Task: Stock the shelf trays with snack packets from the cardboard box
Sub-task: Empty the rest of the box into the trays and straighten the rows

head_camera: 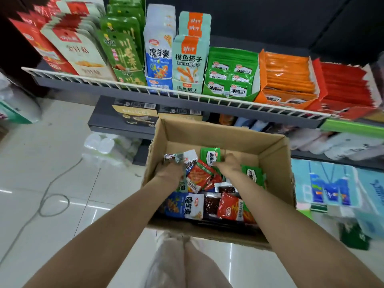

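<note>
Nearest to the camera, two bare forearms reach forward into one cardboard box (274, 154) that stands on the tiled floor (41, 163). The left hand (169, 173) is curled around a small bundle of packets (175, 160) at the left side of the box; how many packets are in the bundle cannot be told. The right hand (228, 163) pinches one green packet (210, 155) and holds it upright above the heap. In the box lie many mixed snack packets, among them a blue and white one (187, 206) and a red one (229, 206) at the near side, and another green one (254, 173) by the right wall.

Beyond the box, the shelf behind a white wire rail (166, 92) carries three open trays side by side: one green tray (230, 74), one orange tray (287, 76) and one red tray (345, 86). To their left stand rows of taller hanging bags (122, 48).
</note>
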The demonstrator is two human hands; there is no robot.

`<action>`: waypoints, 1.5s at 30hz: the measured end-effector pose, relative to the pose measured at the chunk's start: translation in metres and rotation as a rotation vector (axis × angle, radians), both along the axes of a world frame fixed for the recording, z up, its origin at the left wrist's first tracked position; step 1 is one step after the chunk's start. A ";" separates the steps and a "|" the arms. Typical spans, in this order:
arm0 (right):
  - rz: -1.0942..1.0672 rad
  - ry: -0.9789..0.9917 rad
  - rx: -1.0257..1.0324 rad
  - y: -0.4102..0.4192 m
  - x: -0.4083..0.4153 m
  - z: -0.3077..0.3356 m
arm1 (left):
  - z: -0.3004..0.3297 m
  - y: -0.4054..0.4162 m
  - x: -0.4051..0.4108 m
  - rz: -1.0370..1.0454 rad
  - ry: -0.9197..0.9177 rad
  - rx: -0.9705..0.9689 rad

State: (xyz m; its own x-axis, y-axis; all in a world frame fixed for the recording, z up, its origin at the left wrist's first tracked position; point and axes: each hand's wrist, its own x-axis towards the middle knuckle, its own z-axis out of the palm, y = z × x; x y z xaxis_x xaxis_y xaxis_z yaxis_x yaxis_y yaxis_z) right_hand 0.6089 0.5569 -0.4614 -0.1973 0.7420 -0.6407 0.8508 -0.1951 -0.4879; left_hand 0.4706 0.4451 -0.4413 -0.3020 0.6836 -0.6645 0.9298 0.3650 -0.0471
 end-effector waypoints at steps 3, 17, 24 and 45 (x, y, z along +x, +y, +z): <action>0.036 -0.042 0.002 -0.001 -0.003 -0.003 | 0.002 0.005 -0.001 -0.116 0.096 0.097; -0.297 0.874 0.070 0.015 0.006 0.126 | 0.121 0.007 -0.048 0.631 -0.745 0.917; -0.541 1.153 -0.194 0.028 -0.011 0.169 | 0.152 0.018 -0.056 1.109 -1.288 1.059; 0.096 0.816 0.020 0.039 -0.028 0.201 | 0.203 0.093 -0.042 0.220 -0.520 1.152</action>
State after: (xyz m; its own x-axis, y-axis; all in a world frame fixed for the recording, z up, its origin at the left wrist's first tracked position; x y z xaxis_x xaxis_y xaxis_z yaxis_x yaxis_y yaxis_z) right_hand 0.5809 0.5958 -0.2604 -0.6586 0.7078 -0.2554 0.2394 -0.1246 -0.9629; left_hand 0.4288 0.5378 -0.2385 -0.3661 0.9086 0.2010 0.6587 0.1004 0.7456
